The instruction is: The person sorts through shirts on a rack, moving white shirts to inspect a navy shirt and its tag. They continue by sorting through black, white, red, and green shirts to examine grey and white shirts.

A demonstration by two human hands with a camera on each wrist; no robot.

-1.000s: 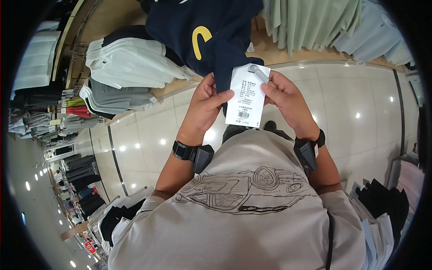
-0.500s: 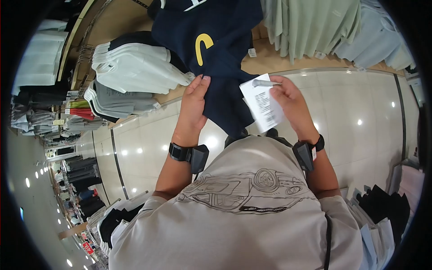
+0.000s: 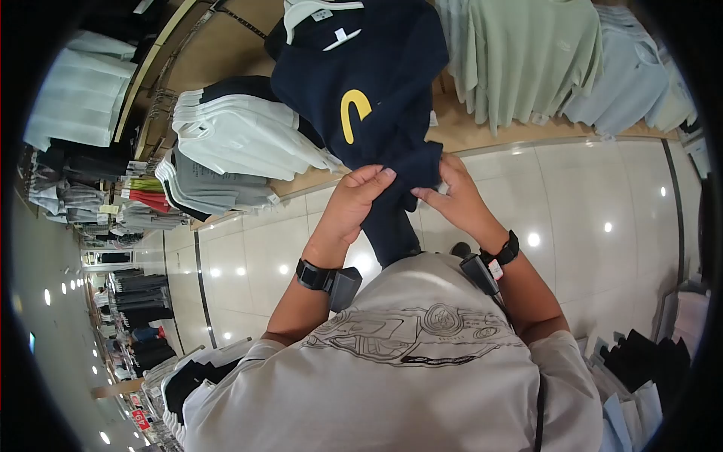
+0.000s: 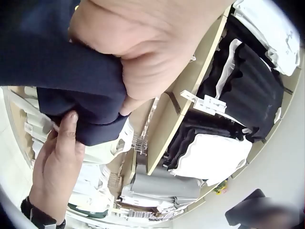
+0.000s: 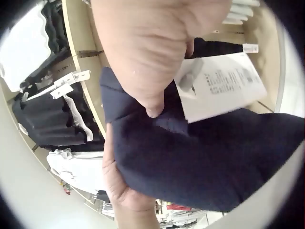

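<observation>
A navy garment with a yellow printed mark hangs from a white hanger in the head view. My left hand pinches its lower part, thumb on top. Across from it, my right hand grips a folded edge of the same cloth between thumb and fingers. In the right wrist view a white printed tag with a grey security pin lies beside my right hand, against the navy fabric; the head view does not show this tag.
White shirts hang left of the navy garment, with grey shirts below them. Pale green shirts and light blue ones hang on the right. A wooden shelf edge borders the tiled floor.
The printed tag has gone from the head view. My right hand has moved left onto the navy cloth, near my left hand. The garment and racks appear lower, with the hanger now showing.
</observation>
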